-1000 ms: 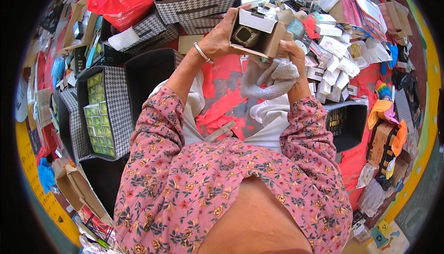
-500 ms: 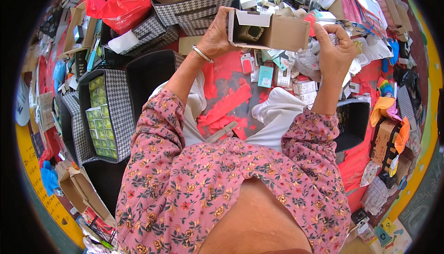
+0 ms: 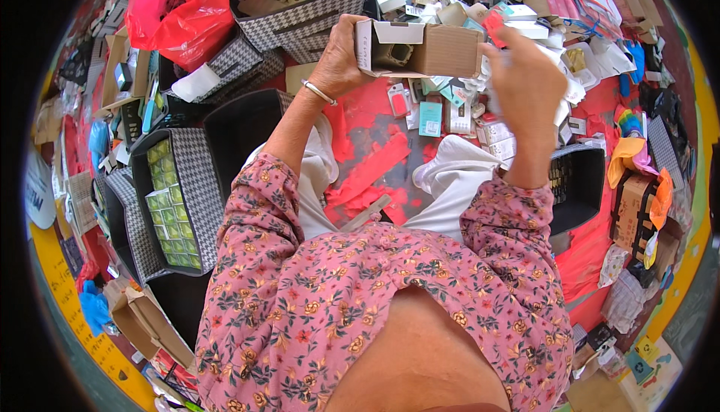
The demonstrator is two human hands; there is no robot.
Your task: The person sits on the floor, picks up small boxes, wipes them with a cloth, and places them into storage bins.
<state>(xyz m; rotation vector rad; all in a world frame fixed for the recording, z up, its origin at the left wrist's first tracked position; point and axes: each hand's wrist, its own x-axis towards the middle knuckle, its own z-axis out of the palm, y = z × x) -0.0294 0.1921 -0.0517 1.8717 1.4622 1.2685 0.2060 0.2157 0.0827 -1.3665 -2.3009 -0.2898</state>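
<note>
My left hand (image 3: 342,61) grips the left end of a small cardboard box (image 3: 451,53), white outside and brown inside. The box's open side faces me, and a green-edged item (image 3: 394,53) shows in its dark left part. A white flap sticks up along its top edge. My right hand (image 3: 529,78) is at the right end of the box, smeared by motion, so its finger pose is unclear. A piece of bright red material (image 3: 493,26) shows just above that hand. Below the box, a teal packet (image 3: 430,118) lies among small white packages.
Houndstooth bins stand at my left, one filled with green packs (image 3: 169,213). A red plastic bag (image 3: 180,18) sits at the far left beside a patterned bin (image 3: 300,25). Many small boxes are heaped at the far right. A black bin (image 3: 577,187) stands at my right.
The box has shifted slightly left with my left hand. My right hand, earlier raised with bent fingers at the box's right end, is now blurred and lower.
</note>
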